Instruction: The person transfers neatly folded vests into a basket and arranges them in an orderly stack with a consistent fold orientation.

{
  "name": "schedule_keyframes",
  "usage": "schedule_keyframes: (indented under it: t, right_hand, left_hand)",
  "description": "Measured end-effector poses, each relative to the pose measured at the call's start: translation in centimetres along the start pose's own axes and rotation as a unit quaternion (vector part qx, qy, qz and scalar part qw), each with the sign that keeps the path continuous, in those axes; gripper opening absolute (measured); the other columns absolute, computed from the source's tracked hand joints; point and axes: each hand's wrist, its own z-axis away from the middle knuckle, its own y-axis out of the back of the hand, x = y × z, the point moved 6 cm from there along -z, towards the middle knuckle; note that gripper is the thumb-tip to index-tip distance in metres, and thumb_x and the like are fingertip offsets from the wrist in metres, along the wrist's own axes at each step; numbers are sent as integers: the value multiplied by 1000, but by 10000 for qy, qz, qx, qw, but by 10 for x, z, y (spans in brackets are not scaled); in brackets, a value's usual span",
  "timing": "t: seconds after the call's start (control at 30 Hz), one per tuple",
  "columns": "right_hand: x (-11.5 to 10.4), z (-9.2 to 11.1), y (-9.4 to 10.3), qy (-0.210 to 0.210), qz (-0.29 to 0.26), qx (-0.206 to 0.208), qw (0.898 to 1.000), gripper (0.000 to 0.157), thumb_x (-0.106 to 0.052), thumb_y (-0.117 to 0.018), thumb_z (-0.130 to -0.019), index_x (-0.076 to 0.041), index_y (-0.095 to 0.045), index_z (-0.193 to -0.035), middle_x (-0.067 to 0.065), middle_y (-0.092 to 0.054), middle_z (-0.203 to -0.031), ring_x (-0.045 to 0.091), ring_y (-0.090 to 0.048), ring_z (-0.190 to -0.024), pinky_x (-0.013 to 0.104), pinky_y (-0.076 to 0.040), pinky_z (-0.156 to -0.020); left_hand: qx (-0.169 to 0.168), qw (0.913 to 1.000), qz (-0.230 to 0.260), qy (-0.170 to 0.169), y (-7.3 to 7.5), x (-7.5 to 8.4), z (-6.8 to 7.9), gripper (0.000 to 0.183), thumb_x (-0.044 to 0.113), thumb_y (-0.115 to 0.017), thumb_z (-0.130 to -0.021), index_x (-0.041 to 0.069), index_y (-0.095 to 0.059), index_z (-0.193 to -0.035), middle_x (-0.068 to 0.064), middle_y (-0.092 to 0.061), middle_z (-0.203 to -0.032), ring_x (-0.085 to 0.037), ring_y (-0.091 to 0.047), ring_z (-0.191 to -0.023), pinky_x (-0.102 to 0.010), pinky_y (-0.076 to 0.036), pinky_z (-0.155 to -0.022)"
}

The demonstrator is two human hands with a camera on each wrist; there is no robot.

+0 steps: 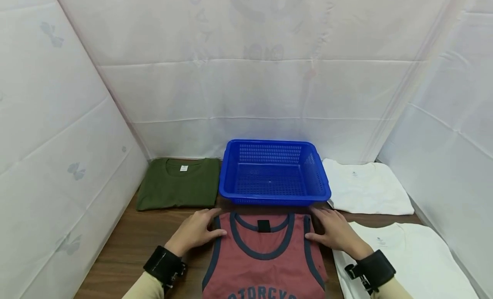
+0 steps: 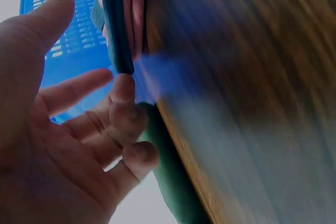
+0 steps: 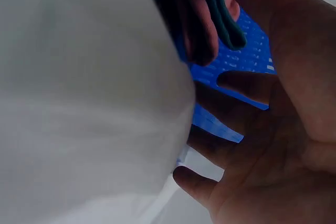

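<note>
A folded red tank top [image 1: 262, 258] with dark blue trim and lettering lies in front of me on the wooden table. At its left shoulder is my left hand [image 1: 198, 230], thumb spread from loosely bent fingers. In the left wrist view a fingertip [image 2: 123, 87] meets the blue-edged end of the tank top [image 2: 118, 19]. My right hand [image 1: 335, 230] is beside the opposite shoulder, its thumb by the blue armhole trim. The right wrist view has its fingers [image 3: 226, 108] spread below the hanging folds of the tank top [image 3: 197, 19]. Neither hand grips the cloth.
A blue plastic basket [image 1: 275, 201] stands just behind the tank top. To its left lies a folded green shirt [image 1: 179, 187], to its right a folded white shirt [image 1: 367, 189]. Another white shirt [image 1: 408, 260] lies beneath my right forearm. White sheets [image 1: 246, 89] enclose the table [image 1: 123, 256].
</note>
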Motion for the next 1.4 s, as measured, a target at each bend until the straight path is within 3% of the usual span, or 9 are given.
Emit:
schedule_keyframes:
  t: [0.17,0.4,0.6,0.77,0.93,1.13,1.27,1.4]
  right_hand:
    - [-3,-2,-5,-61,-42,-201,9998,85,-56,-79,-85,-3,-55,-147,22,-62,-136,48,-56,-125,72,-40,-99]
    - [-7,-6,-10,-22,-125,-301,9995,80,-49,-83,-83,-2,-58,-143,21,-64,-134,47,-58,-122,71,-42,-98]
    - [-9,-8,-11,-42,-270,-310,9991,77,-44,-86,-81,-1,-61,-140,20,-65,-131,46,-58,-118,68,-45,-96]
    - [-10,-11,-12,38,-460,-282,9985,71,-38,-87,-82,-1,-62,-137,19,-66,-129,42,-61,-115,63,-48,-96]
    - [-14,-14,-13,208,-1009,-451,9937,66,-27,-85,-86,1,-58,-139,19,-66,-129,38,-66,-112,53,-54,-91]
    - [-14,-15,-13,-134,-1316,-328,9907,73,-18,-85,-86,4,-50,-146,24,-65,-128,38,-68,-108,49,-57,-85]
    - [-13,-14,-11,-331,-1297,-179,9908,56,-17,-86,-84,2,-63,-132,12,-72,-106,24,-70,-89,38,-56,-73]
    - [-13,-12,-12,-387,-1350,-160,9900,35,-16,-85,-85,-5,-70,-115,-4,-64,-84,7,-58,-72,28,-47,-61]
  left_hand:
    - [-159,9988,-115,446,-7,-2,-3,73,55,-82,-83,8,-65,-136,-19,-68,-122,-34,-68,-105,-52,-57,-82]
    - [-322,9973,-139,652,-18,-7,-4,75,56,-83,-81,11,-64,-137,-21,-66,-124,-36,-69,-104,-53,-57,-81]
    - [-284,9969,-159,710,-19,-9,-4,74,55,-85,-79,12,-64,-135,-20,-67,-124,-36,-69,-102,-52,-58,-79]
    - [-239,9976,-17,649,-20,-9,-6,71,55,-86,-78,11,-64,-129,-17,-67,-117,-30,-69,-96,-48,-57,-76]
    - [-164,9979,348,530,-21,-10,-7,65,52,-88,-77,12,-62,-121,-8,-60,-105,-18,-60,-82,-40,-53,-69]
    - [82,9984,531,193,-20,-7,-11,48,36,-90,-79,15,-60,-109,2,-56,-95,-13,-57,-82,-35,-51,-72]
    - [291,9976,617,-94,-17,-3,-12,39,16,-89,-81,17,-58,-105,4,-63,-93,-16,-63,-89,-37,-52,-77]
    - [273,9963,803,-95,-16,0,-9,39,5,-86,-82,18,-55,-104,4,-63,-94,-16,-65,-90,-35,-52,-77]
